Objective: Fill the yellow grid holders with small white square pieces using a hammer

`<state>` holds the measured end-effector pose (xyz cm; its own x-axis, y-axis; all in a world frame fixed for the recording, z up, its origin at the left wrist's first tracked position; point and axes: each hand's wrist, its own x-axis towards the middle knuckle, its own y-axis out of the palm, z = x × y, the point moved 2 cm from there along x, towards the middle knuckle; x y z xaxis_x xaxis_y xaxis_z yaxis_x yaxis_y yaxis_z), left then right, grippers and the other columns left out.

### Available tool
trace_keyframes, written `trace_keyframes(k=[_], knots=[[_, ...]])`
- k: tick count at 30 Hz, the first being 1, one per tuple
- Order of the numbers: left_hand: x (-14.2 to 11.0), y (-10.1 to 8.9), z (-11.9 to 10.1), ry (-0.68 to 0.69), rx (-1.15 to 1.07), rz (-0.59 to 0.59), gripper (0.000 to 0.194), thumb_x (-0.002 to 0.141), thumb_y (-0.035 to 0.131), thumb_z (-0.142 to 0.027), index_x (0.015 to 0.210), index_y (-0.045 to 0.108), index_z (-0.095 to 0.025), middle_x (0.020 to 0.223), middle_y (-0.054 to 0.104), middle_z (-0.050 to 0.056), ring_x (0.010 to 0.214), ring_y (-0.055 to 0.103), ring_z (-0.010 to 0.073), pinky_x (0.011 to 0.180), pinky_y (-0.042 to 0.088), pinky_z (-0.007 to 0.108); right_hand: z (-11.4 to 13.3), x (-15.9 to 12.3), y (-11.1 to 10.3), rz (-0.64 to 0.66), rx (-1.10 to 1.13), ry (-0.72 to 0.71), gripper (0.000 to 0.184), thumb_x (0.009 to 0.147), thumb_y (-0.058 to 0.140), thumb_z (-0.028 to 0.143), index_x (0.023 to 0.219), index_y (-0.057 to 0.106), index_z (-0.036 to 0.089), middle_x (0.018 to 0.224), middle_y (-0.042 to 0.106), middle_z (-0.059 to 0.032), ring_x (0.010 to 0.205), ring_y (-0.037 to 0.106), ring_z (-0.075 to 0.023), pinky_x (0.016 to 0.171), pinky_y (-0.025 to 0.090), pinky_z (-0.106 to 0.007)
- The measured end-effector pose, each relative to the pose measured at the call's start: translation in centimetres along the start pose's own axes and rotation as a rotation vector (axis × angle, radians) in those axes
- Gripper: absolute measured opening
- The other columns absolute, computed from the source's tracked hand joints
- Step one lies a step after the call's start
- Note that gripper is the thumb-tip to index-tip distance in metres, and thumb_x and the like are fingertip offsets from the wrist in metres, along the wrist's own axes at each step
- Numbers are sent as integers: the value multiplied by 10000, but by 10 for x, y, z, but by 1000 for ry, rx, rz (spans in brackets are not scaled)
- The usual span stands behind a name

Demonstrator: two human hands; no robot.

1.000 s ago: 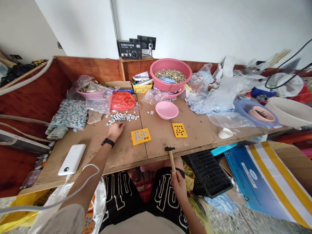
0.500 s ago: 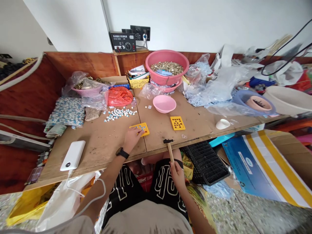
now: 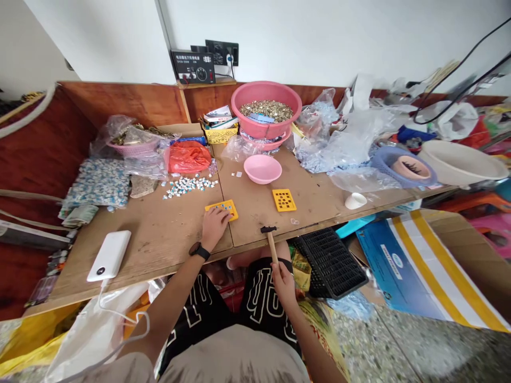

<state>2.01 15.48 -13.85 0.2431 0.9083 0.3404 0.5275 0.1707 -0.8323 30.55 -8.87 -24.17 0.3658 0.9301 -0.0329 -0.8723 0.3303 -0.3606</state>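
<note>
My left hand [image 3: 214, 229] lies flat over the near edge of a yellow plastic grid tray [image 3: 222, 209], its fingers on the tray and covering part of it. A black watch [image 3: 199, 251] circles that wrist. My right hand [image 3: 283, 284] grips the wooden handle of a small hammer [image 3: 272, 246] below the table's front edge, with the dark metal head [image 3: 268, 229] up by the edge. A second yellow grid tray [image 3: 284, 200] lies on the board to the right of my left hand. Small white-and-blue pieces [image 3: 189, 185] lie scattered beyond the first tray.
A white power bank [image 3: 109, 256] with a cable lies at the near left of the wooden table [image 3: 159, 239]. A pink bowl [image 3: 262, 168] and a larger pink basin of small pieces [image 3: 265, 90] stand behind. Plastic bags crowd the back; a black crate [image 3: 329, 263] sits below the front edge.
My left hand has moved from beside the scattered pieces onto the yellow tray. The right hand still holds the hammer. The whole view has shifted slightly up and left.
</note>
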Motion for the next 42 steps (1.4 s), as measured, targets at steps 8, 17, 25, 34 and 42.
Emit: trace_keyframes(k=[8,17,25,34,42], knots=[[-1,-8,12,44,-21,37,268,1094,655,-301,1195,900,-251,1195,801,135,1230,662,361,1114,541,523,-3,1,0,38,48,69,693,1067,511,888,1005,734,235,669,516,49,621,487,-190,599,385,-286],[9,4,10,-87,-40,34,206,1002,718,-295,1028,915,-243,1138,832,121,1176,689,361,1091,566,521,6,-2,-3,20,-4,18,630,1114,521,802,985,720,218,672,504,57,617,484,-177,609,370,-278],[-12,2,1,-169,-71,-86,275,1004,760,-350,1222,902,-261,1283,790,134,1295,649,371,1145,523,528,51,2,-5,54,-225,-152,575,1180,474,677,1163,789,196,742,703,-31,666,644,-243,654,450,-306],[-35,1,6,-219,-80,-120,436,999,730,-355,1424,816,-300,1585,705,119,1485,567,415,1179,472,578,133,64,38,92,-265,-383,468,1202,464,529,1314,768,191,996,846,-127,907,806,-301,816,576,-325],[-40,1,-1,-248,-86,-135,416,1016,742,-386,1419,806,-306,1587,713,109,1491,567,409,1175,458,583,112,55,56,217,-396,-330,414,1196,455,505,1125,751,225,867,796,-98,788,747,-277,728,493,-304]])
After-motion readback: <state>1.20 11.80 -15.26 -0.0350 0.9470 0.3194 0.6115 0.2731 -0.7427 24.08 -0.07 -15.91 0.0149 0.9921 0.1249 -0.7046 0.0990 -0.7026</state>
